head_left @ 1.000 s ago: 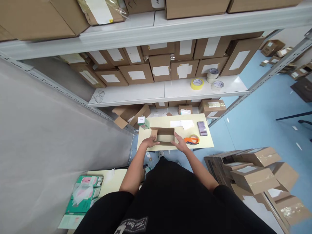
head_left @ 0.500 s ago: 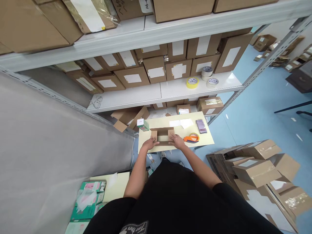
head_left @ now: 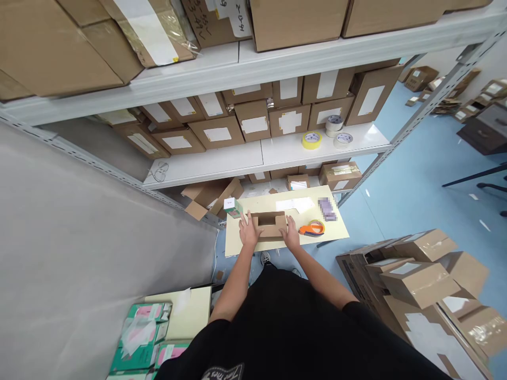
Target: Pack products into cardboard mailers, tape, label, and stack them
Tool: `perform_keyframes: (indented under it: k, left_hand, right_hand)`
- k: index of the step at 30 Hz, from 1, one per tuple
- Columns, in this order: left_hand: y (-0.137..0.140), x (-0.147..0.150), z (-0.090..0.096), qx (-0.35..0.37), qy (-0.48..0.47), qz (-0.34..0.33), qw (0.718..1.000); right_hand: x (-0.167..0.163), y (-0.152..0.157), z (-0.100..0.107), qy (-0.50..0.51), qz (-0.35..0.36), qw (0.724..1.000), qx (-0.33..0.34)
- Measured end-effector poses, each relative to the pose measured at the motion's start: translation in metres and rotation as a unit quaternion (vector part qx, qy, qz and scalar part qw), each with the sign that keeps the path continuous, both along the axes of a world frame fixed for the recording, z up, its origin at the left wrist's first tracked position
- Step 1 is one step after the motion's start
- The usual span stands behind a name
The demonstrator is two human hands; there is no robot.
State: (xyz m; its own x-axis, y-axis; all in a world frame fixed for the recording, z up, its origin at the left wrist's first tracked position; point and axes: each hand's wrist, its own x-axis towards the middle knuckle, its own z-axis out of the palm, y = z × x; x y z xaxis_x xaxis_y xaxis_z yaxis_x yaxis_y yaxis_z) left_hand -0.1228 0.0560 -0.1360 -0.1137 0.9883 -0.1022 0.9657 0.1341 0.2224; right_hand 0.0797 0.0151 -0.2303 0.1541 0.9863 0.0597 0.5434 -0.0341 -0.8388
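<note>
A small brown cardboard box stands on the pale yellow table, its near flap folded inward and a dark gap showing at the far side. My left hand is at the box's left side, fingers pointing away along it and thumb on the near flap. At the right side my right hand grips likewise, thumb bent over the flap. Beside my left fingertips is a green and white carton. An orange tape dispenser with a yellow roll lies to the right of my right hand.
White paper sheets and a blurred purple item lie on the table. Behind it rises a metal shelf full of boxes, with tape rolls. An open carton sits left; stacked boxes stand right.
The near flap has gone from standing open to folded over the box's opening. Both hands have moved from the end flaps to the box's outer sides.
</note>
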Motion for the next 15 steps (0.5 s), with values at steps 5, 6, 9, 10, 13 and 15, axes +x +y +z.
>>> perform_keyframes:
  k: [5, 6, 9, 10, 13, 15]
  left_hand:
    - [0.003, -0.008, 0.004, -0.001, 0.015, -0.091, 0.996]
    - [0.003, -0.009, 0.004, 0.000, 0.014, -0.099, 0.995]
    - [0.005, -0.011, 0.003, 0.001, -0.001, -0.103, 0.995]
    - [0.005, -0.011, 0.002, -0.001, -0.004, -0.100, 0.995]
    - [0.001, -0.012, -0.004, -0.026, -0.006, -0.102, 0.994]
    - [-0.006, -0.012, -0.010, -0.043, -0.010, -0.110, 0.993]
  right_hand:
    - [0.005, 0.010, 0.014, -0.066, 0.011, 0.998, 0.022]
    - [0.005, 0.010, 0.015, -0.073, 0.024, 0.996, 0.034]
    - [0.004, 0.006, 0.014, -0.077, 0.069, 0.993, 0.050]
    - [0.002, 0.004, 0.013, -0.075, 0.077, 0.993, 0.050]
    - [-0.003, 0.000, 0.009, -0.070, 0.065, 0.994, 0.050]
    - [-0.004, 0.000, 0.006, -0.072, 0.055, 0.995, 0.047]
